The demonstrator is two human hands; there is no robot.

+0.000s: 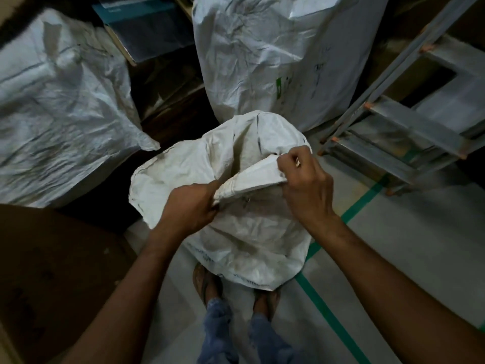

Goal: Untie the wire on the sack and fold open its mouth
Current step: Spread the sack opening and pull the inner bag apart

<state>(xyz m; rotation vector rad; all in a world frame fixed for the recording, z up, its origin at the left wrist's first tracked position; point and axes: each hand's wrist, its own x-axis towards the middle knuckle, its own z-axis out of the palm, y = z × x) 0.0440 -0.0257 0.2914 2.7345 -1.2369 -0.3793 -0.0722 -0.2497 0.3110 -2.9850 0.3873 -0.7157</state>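
Observation:
A white woven sack (246, 240) stands on the floor right in front of my feet, its mouth gaping open toward the far side. The near rim of the mouth (252, 177) is rolled into a fold between my hands. My left hand (189, 206) grips the left end of that fold. My right hand (304, 182) pinches the right end of it, knuckles up. No wire shows anywhere on the sack. The inside of the sack is dim and I cannot make out its contents.
Two large filled white sacks stand beyond, one at left (60, 109) and one behind the open sack (270, 53). A metal stepladder (409, 122) leans at right. A brown cardboard box (52, 271) sits at lower left. Green tape lines (328, 316) cross the grey floor.

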